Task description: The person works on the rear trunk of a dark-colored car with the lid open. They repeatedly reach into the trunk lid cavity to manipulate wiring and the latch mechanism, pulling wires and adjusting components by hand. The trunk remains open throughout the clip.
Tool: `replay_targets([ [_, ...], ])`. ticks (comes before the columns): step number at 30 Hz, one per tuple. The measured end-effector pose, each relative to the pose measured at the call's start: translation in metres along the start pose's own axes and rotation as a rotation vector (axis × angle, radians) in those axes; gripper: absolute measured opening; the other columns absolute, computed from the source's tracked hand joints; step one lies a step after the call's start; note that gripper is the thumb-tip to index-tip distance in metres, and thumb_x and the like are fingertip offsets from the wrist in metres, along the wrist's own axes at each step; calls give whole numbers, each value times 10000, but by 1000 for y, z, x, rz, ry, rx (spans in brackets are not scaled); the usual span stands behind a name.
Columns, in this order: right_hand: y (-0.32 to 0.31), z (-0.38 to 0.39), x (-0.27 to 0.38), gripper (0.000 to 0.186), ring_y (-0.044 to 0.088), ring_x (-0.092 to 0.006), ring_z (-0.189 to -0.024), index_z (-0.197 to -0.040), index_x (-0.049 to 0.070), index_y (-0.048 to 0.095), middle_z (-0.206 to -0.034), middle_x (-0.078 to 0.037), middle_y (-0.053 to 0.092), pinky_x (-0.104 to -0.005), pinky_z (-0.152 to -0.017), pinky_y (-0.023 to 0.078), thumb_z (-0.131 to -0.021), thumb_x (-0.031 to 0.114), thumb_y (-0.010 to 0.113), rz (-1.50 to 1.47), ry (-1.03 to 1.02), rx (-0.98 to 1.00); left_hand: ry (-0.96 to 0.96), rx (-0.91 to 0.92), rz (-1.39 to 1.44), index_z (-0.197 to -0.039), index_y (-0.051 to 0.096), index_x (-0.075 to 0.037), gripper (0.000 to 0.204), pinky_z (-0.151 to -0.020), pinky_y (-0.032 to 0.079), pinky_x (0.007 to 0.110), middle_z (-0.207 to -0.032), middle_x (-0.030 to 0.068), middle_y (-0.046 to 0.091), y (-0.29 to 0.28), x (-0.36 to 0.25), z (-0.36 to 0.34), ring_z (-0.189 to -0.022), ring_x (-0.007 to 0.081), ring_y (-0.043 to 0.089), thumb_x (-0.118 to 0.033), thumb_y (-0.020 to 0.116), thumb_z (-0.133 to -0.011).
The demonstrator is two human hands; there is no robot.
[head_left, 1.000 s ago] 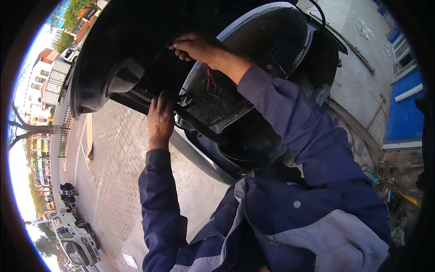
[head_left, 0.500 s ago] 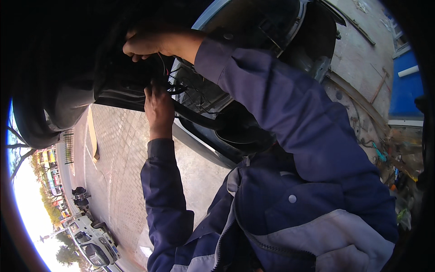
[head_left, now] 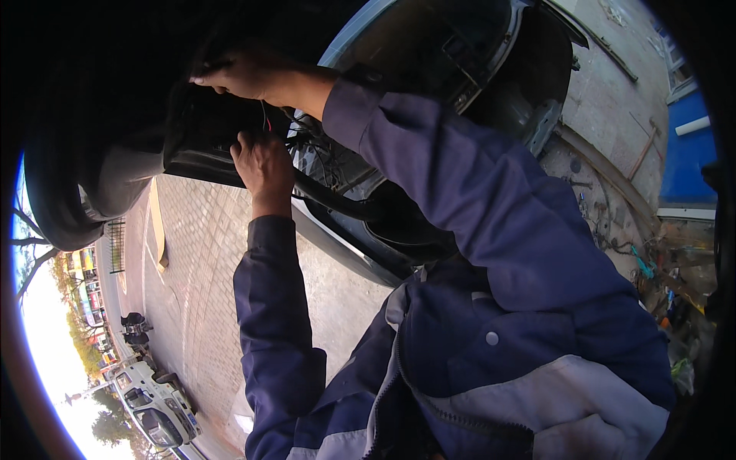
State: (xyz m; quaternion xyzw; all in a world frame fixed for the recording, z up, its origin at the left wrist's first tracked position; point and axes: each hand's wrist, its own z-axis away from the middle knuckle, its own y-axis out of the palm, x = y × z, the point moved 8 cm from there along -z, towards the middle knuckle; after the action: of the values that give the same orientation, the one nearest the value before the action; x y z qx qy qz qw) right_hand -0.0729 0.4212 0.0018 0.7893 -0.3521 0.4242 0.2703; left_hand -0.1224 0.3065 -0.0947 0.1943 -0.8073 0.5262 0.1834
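My left hand (head_left: 264,165) is at the lower side of a dark vehicle opening, its fingers curled against a black panel edge (head_left: 203,165). What its fingertips hold is hidden. My right hand (head_left: 249,77) reaches in above it, fingers drawn together and pointing left into deep shadow; I cannot make out what is in them. Thin wires (head_left: 266,119), one of them red, run between the two hands. Right of my left hand lies a tangle of black wires (head_left: 326,157). Below it, a thick black tube (head_left: 333,201) slants down to the right.
A car body part with a glass pane (head_left: 429,38) stands beyond my right forearm. Brick paving (head_left: 207,245) stretches below on the left, with a parked white vehicle (head_left: 157,402) farther off. Long metal strips (head_left: 606,165) and scattered debris (head_left: 678,307) lie at the right, near a blue panel (head_left: 690,153).
My right hand has shifted left and slightly down, deeper into the shadow. My left hand has moved a little up and left, its thumb now raised.
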Motion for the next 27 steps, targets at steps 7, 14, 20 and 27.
replay_targets([
  [7,-19,45,-10,222,365,-24,-590,-1126,49,779,-686,78,463,-215,-522,264,-1045,252,739,-378,201,116,9,-138,162,-1290,681,24,413,-1137,438,501,-1354,143,666,-27,-1,27,-1257,352,594,-61,637,-889],
  [14,-21,44,-16,172,337,-12,-554,-1104,67,764,-685,90,447,-210,-492,234,-1055,226,722,-449,246,182,-625,-179,989,-1083,711,-26,204,-814,547,470,-1036,187,730,-10,-9,73,-904,390,696,-221,680,-1030],
  [20,-22,48,-9,145,319,-12,-555,-1100,101,771,-695,97,447,-212,-490,216,-1059,227,713,-368,328,193,-1256,-130,2148,-977,688,21,420,-616,395,291,-796,-2,619,80,-36,50,-650,106,482,-308,511,-1168],
  [27,-27,45,-2,112,314,-16,-530,-945,122,721,-669,96,446,-224,-478,210,-1028,196,711,-311,350,265,-1233,-332,2353,-1048,687,27,489,-720,448,320,-840,37,635,94,-38,21,-745,164,549,-377,445,-1181],
])
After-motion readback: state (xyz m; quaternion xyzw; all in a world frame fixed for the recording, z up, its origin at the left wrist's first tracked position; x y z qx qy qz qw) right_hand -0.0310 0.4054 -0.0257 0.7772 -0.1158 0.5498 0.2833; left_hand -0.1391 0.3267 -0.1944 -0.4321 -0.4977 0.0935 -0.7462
